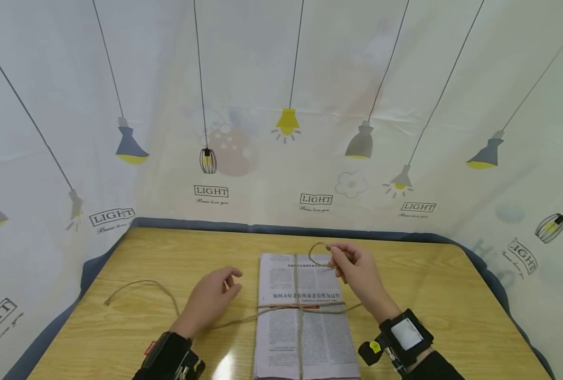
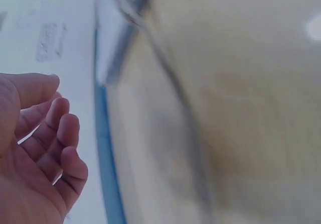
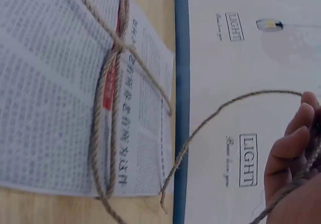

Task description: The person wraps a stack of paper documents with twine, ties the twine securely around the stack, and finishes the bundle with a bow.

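A stack of folded newspapers (image 1: 326, 343) lies on the table, bound lengthwise and crosswise by jute twine (image 1: 299, 332). Above its far right corner, my right hand (image 1: 357, 272) pinches a length of the twine, and a small loop curves out from the fingers. In the right wrist view the held twine (image 3: 215, 114) arcs away from the fingers to a frayed loose end. My left hand (image 1: 210, 296) hovers left of the stack, its fingers loosely bent and nothing in them. Blurred twine (image 2: 173, 81) runs past it in the left wrist view.
Left of my left hand, a tail of twine (image 1: 141, 281) curves over the wooden table (image 1: 433, 295). Behind the table's far edge hangs a pale cloth (image 1: 262, 63) printed with lamps. Black camera mounts (image 1: 407, 338) sit on both wrists.
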Demonstrator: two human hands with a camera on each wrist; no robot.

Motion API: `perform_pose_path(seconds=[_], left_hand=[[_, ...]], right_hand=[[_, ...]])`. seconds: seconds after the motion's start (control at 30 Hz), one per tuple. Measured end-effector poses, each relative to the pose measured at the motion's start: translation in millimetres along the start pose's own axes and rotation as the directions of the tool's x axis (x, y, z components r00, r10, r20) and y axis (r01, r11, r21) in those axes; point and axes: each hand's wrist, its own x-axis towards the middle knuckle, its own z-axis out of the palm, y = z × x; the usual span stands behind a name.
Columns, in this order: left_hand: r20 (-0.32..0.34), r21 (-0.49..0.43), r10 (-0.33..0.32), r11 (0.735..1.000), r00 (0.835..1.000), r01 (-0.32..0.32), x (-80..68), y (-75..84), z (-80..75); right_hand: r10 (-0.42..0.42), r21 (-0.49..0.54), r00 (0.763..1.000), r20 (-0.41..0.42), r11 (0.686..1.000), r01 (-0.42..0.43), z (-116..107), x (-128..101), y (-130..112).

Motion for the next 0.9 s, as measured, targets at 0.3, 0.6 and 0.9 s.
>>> perform_pose_path(seconds=[0.3, 0.6, 0.9], left_hand=[[0.054, -0.135, 0.230, 0.966, 0.972, -0.221, 32.6, 63.9, 23.2], [-0.032, -0.147, 0.283, 0.947, 0.959, -0.284, 41.6, 73.3, 24.9], [-0.155, -0.017, 0.179, 0.983, 0.972, -0.183, 45.7, 60.0, -10.4]], right_hand=[[-0.119, -0.056, 0.977, 0.179, 0.990, 0.131, 14, 0, -12], [-0.158, -0.113, 0.968, 0.196, 0.977, 0.183, 5, 0, -9], [-0.072, -0.297, 0.982, 0.176, 0.947, 0.123, -10, 0, 10]])
